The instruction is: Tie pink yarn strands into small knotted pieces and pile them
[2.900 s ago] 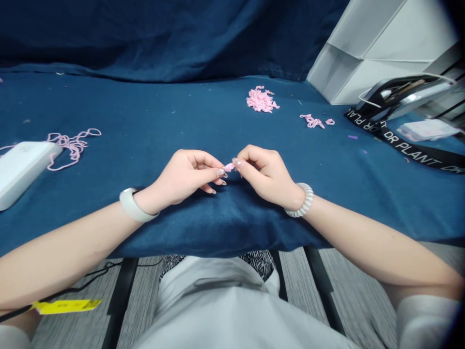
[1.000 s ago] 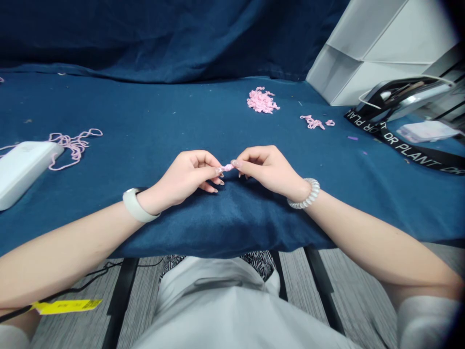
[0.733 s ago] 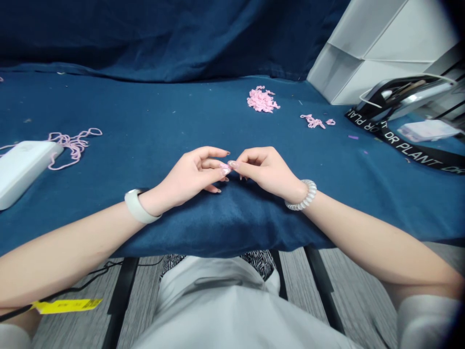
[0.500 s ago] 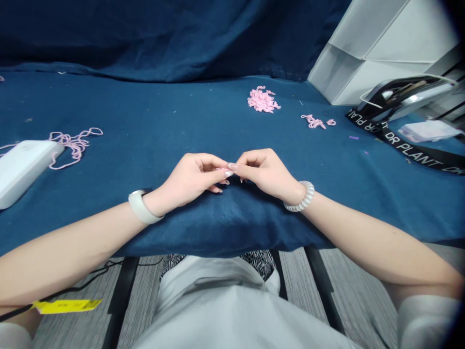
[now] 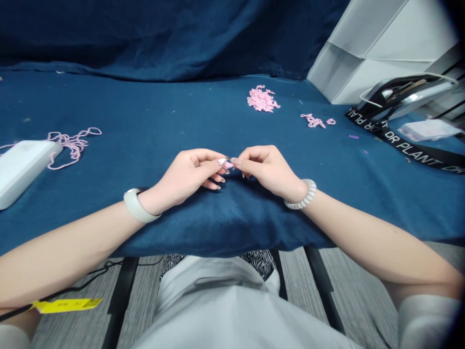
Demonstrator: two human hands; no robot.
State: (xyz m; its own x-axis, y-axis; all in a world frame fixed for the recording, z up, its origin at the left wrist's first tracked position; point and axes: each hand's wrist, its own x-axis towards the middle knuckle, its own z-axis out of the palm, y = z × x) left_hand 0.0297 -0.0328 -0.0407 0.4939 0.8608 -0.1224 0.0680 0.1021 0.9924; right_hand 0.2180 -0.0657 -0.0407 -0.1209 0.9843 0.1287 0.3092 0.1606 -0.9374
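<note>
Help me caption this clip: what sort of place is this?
It looks like a handicraft workspace, perhaps a small indoor craft table. A blue cloth covers the work surface, a heap of short pink cord pieces lies on it, and a length of tangled pink cord lies nearby.

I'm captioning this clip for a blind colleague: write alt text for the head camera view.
The left hand and right hand pinch a small piece of pink yarn between their fingertips, above a blue cloth. A heap of pink yarn lies on the cloth beyond them.
</note>
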